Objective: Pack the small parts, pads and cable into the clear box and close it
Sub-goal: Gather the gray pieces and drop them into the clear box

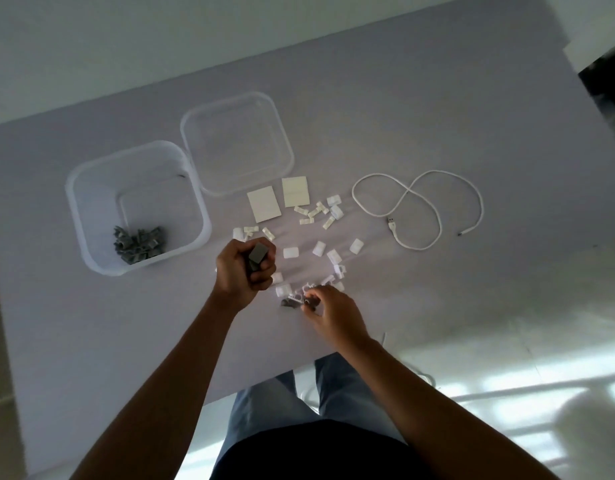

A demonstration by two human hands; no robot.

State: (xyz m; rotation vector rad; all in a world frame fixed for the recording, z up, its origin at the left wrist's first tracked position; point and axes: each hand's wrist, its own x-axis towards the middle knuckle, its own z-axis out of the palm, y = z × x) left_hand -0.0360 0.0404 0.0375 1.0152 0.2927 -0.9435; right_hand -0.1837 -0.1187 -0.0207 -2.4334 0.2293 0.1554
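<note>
Clear box taken as ref. Box is open, on the table; a heap of grey parts sits in its near corner. Lid lies flat, touching the box's far-right corner.

Handling, judged: parts are light, rigid plastic, small, prob. slippery when pinched singly, so better scooped in handfuls. White parts are scattered right of box, well clear of it, low contrast vs. table. Two pads lie flat just right of box, near the lid; thin, likely flexible, best lifted by an edge. Cable is far right of box in a loose figure-eight; soft, springy, should be coiled before it's dropped in, and held at the coil, not at the plugs.

Grip:
- left hand: closed into a fist around grey pieces, one dark block seen poking from the top; held right of box, near its near-right corner, above table.
- right hand: further right of box, nearer the body; fingertips narrowed down onto a few small grey/white parts on the table. Contact is seen; whether anything is actually pinched and lifted can't be told.

Status, judged: early-mid. Most grey is in; white parts, pads, cable still out, lid off.
</note>
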